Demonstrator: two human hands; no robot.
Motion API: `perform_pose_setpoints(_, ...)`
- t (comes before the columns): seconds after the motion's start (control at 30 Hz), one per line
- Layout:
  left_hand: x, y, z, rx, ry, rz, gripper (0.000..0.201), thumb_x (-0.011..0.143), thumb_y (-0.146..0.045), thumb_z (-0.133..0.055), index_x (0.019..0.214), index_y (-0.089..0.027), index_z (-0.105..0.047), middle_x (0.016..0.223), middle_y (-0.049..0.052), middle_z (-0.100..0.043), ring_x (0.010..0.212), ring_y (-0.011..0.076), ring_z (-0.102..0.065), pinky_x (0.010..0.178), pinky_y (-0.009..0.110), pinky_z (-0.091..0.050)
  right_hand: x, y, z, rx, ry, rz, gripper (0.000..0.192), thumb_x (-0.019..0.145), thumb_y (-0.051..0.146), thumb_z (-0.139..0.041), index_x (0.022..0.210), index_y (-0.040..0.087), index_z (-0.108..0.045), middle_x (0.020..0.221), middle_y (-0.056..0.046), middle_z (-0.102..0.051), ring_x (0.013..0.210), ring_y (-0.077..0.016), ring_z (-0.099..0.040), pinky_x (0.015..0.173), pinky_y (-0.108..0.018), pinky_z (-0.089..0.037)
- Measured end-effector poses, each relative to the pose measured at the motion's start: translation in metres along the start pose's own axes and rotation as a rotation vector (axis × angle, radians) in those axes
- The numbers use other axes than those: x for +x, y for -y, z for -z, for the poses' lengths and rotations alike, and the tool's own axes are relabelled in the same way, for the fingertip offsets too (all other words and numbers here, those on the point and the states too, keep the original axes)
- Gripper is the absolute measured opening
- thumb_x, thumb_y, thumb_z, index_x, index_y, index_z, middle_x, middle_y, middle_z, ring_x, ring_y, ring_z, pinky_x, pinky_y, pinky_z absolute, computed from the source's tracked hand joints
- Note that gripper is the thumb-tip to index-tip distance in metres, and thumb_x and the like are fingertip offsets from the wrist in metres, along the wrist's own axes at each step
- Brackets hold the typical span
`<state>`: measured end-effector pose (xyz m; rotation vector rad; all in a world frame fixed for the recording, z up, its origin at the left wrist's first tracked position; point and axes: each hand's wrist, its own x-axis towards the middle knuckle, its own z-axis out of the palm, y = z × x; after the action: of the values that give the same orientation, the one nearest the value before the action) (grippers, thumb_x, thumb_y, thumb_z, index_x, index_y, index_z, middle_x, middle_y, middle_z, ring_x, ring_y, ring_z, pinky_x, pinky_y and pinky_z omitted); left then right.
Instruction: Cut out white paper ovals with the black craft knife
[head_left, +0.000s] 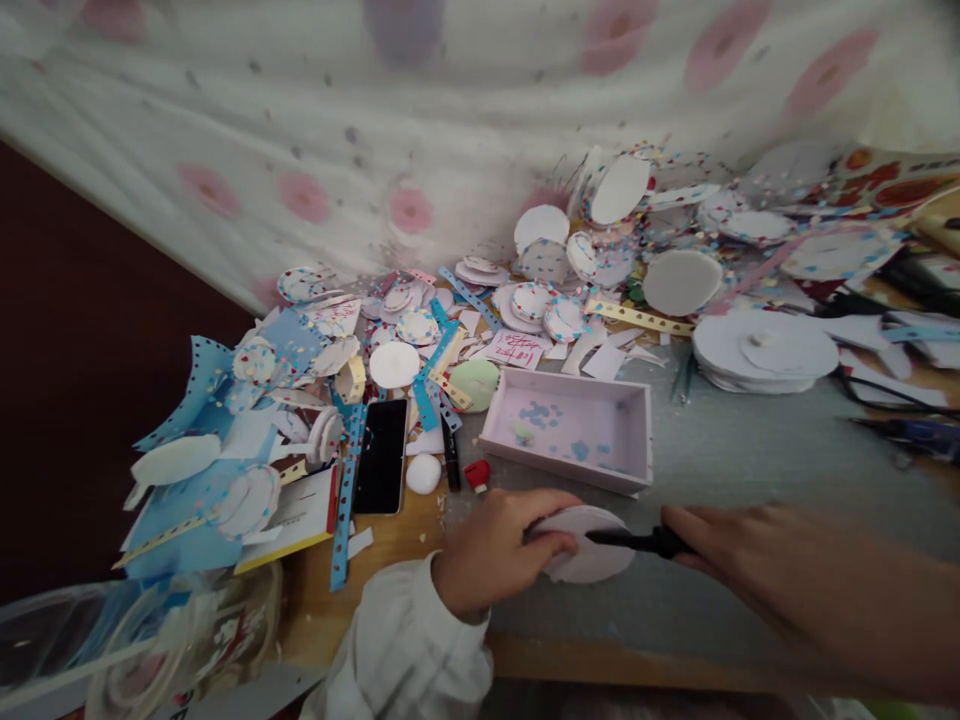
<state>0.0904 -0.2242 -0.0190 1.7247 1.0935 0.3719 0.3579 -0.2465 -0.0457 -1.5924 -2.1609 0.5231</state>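
Observation:
My left hand [499,545], in a white sleeve, presses down on a white round foam disc [592,560] lying on the grey mat [750,460]. My right hand [750,555] grips a thin black tool [637,541], and the tool's tip rests on the disc's top, between my two hands. Just behind the disc stands a shallow pale pink tray [570,430] with a few blue paper bits inside.
A black phone [381,455] lies left of the tray, beside a black marker [450,455] and a white ball [424,473]. Heaps of paper circles, blue strips and scraps fill the back and left. A stack of white discs [761,350] sits right. Clear plastic [150,640] lies at the lower left.

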Motion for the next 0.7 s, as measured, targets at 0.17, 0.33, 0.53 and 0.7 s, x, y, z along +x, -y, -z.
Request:
perform_pose_setpoints(0.17, -0.002, 0.001, -0.006, 0.004, -0.087, 0.057, 0.022, 0.084, -0.018, -0.066, 0.106, -0.018, -0.072, 0.099, 0.005, -0.077, 0.088, 0.0202, -0.069, 0.079, 0.027, -0.049, -0.003, 0.01, -0.013, 0.115, 0.053, 0.009, 0.026, 0.097, 0.045, -0.048, 0.088, 0.026, -0.063, 0.064, -0.003, -0.067, 0.057, -0.0206, -0.066, 0.054, -0.031, -0.045)
perform_pose_setpoints(0.33, -0.006, 0.011, -0.017, -0.051, -0.231, 0.169, 0.022, 0.081, -0.017, -0.065, 0.103, -0.018, -0.071, 0.096, 0.004, -0.075, 0.088, 0.0216, -0.067, 0.078, 0.029, -0.049, 0.003, 0.001, -0.011, 0.176, 0.482, 0.175, 0.018, 0.097, 0.038, -0.053, 0.101, 0.026, -0.065, 0.079, -0.001, -0.074, 0.063, -0.019, -0.07, 0.054, -0.028, -0.046)
perform_pose_setpoints(0.53, -0.005, 0.031, -0.027, -0.285, -0.366, 0.256, 0.021, 0.075, -0.015, -0.066, 0.096, -0.015, -0.069, 0.091, 0.006, -0.073, 0.085, 0.0222, -0.066, 0.076, 0.031, -0.049, 0.005, 0.004, -0.019, 0.128, 0.558, 0.139, 0.02, 0.097, 0.03, -0.045, 0.102, 0.021, -0.062, 0.083, -0.006, -0.075, 0.067, -0.0232, -0.072, 0.055, -0.031, -0.045)
perform_pose_setpoints(0.7, -0.004, 0.037, -0.032, -0.387, -0.42, 0.31, 0.021, 0.074, -0.017, -0.066, 0.093, -0.013, -0.068, 0.087, 0.009, -0.073, 0.08, 0.0233, -0.066, 0.071, 0.032, -0.05, -0.001, 0.01, -0.032, 0.226, 0.572, 0.066, 0.023, 0.097, 0.032, -0.042, 0.101, 0.02, -0.062, 0.086, -0.01, -0.075, 0.072, -0.0263, -0.072, 0.061, -0.035, -0.049)
